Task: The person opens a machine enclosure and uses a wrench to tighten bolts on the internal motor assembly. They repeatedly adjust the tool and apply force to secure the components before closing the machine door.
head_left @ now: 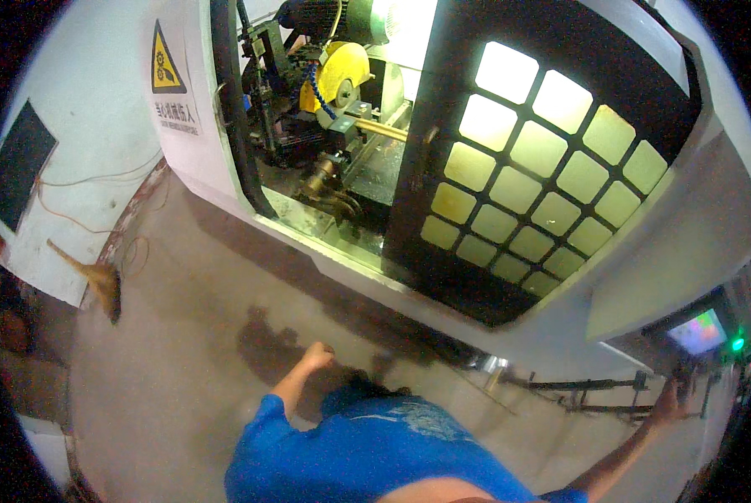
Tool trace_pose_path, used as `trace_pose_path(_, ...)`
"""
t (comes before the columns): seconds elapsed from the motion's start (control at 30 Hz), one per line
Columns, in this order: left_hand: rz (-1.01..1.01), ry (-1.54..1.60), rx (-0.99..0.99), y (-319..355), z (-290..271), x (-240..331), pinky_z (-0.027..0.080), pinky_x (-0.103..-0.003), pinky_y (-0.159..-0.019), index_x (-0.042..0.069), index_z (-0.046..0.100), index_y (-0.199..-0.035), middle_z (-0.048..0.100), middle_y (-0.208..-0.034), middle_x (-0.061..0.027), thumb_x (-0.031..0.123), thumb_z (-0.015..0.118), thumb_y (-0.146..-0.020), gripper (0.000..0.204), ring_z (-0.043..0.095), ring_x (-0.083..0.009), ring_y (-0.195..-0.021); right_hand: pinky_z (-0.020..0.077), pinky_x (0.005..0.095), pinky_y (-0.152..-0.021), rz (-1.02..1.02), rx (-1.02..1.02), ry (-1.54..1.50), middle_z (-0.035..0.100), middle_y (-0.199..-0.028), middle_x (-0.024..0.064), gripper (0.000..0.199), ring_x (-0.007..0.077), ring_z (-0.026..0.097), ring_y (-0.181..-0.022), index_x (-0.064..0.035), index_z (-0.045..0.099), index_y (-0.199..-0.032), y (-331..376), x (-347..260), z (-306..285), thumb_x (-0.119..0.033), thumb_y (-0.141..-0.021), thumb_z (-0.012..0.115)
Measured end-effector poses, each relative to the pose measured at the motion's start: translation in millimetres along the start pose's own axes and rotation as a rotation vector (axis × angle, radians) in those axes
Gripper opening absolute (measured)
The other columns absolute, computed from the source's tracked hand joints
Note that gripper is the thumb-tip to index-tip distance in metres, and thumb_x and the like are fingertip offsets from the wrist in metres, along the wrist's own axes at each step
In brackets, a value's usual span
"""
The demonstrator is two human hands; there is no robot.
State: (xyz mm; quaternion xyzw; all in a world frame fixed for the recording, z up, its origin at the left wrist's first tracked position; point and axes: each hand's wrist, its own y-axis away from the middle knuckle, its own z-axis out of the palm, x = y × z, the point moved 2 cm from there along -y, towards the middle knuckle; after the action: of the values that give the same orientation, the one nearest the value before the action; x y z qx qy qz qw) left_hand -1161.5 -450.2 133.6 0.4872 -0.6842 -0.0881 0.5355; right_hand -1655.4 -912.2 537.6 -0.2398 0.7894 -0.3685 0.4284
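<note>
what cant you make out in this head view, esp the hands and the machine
All in the head view:
Right hand: blurred near the dim right rim; what it touches is unclear.
Left hand: small and curled; its closed shape hides whether anything is inside.
Screen: too small and blurred to read.
Brass-coloured rod: right end hidden by the windowed door.
Dark ribbed housing: cut off by the top edge.

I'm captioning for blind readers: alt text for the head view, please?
A person in blue has the right hand near a lit screen on a white machine, left hand over the floor. A yellow guard shows inside the machine.
</note>
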Motion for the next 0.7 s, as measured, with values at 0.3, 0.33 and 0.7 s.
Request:
trace_pose_path(0.3, 0.015, 0.041, -0.038, 21, -7, 15, 0.042, -0.028, -0.046, -0.005, 0.056, -0.074, 0.056, -0.060, -0.0134, 0.007, 0.046, -0.060, 0.021, 0.054, -0.0188, -0.049, 0.0342, 0.0301, -0.081, 0.218, -0.109, 0.000, 0.039, -0.111, 0.0140, 0.037, 0.0227, 0.041, -0.098, 0.0033, 0.040, -0.108, -3, -14, 0, -0.006, -0.073, 0.046)
trace_pose_path(0.33, 0.007, 0.016, -0.034, 24, -9, 19, 0.042, -0.028, -0.046, -0.005, 0.056, -0.075, 0.056, -0.061, -0.0134, 0.008, 0.047, -0.060, 0.022, 0.054, -0.0189, -0.050, 0.0345, 0.0299, -0.081, 0.176, -0.109, 0.005, 0.041, -0.110, 0.0140, 0.036, 0.0225, 0.041, -0.098, 0.0031, 0.041, -0.108, -3, -12, -2, -0.005, -0.073, 0.046)
trace_pose_path(0.7, -0.038, 0.059, -0.039, 17, -7, -8, 0.042, -0.026, -0.046, -0.003, 0.056, -0.083, 0.056, -0.062, -0.0116, 0.008, 0.049, -0.058, 0.028, 0.053, -0.0165, -0.051, 0.0379, 0.0268, -0.074, -0.101, -0.069, 0.055, 0.046, -0.100, 0.0114, 0.034, 0.0178, 0.045, -0.087, 0.0038, 0.044, -0.103, -7, 23, -5, -0.003, -0.070, 0.050)
